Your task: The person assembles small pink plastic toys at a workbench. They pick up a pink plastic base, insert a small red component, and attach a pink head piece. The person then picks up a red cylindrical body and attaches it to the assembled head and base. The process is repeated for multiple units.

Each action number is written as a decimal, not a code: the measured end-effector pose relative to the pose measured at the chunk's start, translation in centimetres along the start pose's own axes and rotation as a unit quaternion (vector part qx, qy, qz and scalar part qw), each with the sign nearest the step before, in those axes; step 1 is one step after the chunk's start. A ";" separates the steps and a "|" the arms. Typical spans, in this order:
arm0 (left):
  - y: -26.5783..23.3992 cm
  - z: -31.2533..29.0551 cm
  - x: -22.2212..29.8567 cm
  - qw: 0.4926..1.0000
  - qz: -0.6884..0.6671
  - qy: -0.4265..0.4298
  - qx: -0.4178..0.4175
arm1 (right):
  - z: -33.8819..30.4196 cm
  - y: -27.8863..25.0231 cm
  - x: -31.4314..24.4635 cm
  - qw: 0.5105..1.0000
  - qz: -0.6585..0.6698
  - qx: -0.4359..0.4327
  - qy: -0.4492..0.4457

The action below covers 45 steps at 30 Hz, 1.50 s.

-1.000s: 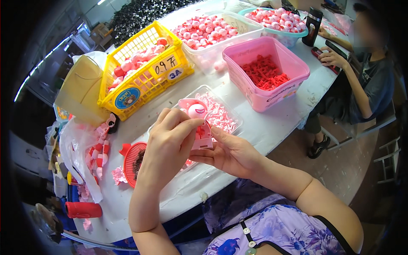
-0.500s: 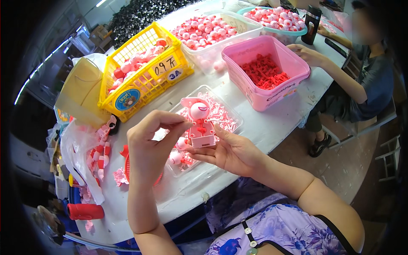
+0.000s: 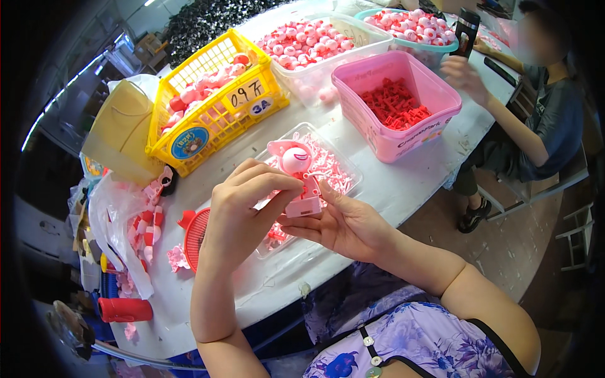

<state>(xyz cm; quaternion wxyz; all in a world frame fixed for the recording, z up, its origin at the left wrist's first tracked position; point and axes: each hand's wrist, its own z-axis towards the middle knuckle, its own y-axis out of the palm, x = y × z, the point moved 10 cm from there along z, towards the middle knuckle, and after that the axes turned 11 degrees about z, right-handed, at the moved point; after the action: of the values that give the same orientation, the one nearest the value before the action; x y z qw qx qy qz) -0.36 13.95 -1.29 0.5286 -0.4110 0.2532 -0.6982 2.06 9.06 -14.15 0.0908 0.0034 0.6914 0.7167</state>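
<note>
A pink plastic toy figure (image 3: 304, 206) with a round white-and-pink ball head (image 3: 295, 161) is gripped in my right hand (image 3: 350, 222), thumb on its right edge and fingers under its boxy base. Over the toy's body reaches my left hand (image 3: 242, 205), its thumb and fingertips pinched together against the middle. Whatever is between those fingertips is hidden. Beneath the toy lies a clear tray (image 3: 358, 178) of small pink limb-like pieces (image 3: 334, 165).
Behind stand a yellow basket (image 3: 277, 94) of pink-and-red parts, a clear bin (image 3: 372, 45) and a teal basin (image 3: 449, 48) of ball heads, and a pink tub (image 3: 391, 146) of red pieces. A red mesh basket (image 3: 196, 236) sits left. A co-worker's hand (image 3: 465, 79) is beyond the tub.
My left hand has moved right, from the toy's left edge over its middle, now covering part of the body. The co-worker's hand has lifted off the pink tub's rim.
</note>
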 end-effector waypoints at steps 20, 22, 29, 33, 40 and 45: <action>0.3 -0.1 0.8 0.997 0.066 0.016 -0.032 | 0.0 -0.6 -0.1 1.000 -0.007 0.001 -0.010; 0.4 -0.1 0.7 0.997 0.068 0.018 -0.034 | 0.0 -0.9 0.0 1.000 -0.007 0.011 -0.011; -0.1 0.0 0.7 0.998 0.070 -0.004 -0.011 | 0.0 -0.1 0.1 1.000 0.013 -0.006 -0.003; -2.9 0.0 0.1 0.994 0.095 -0.038 0.050 | 0.0 -0.4 -0.5 0.999 0.030 -0.010 -0.005; -11.1 -2.7 2.9 0.964 0.103 0.001 0.244 | -1.0 -0.3 -1.3 0.999 0.044 0.000 -0.008; -21.8 -10.2 2.8 0.883 0.122 -0.032 0.452 | -1.5 -0.3 -1.1 0.996 0.081 -0.039 0.009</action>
<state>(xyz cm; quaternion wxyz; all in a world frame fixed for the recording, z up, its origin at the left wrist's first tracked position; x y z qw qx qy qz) -20.74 17.31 11.29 0.7458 -0.1160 -0.0588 -0.6534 2.97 7.42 -14.41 0.0259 0.0491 0.6609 0.7484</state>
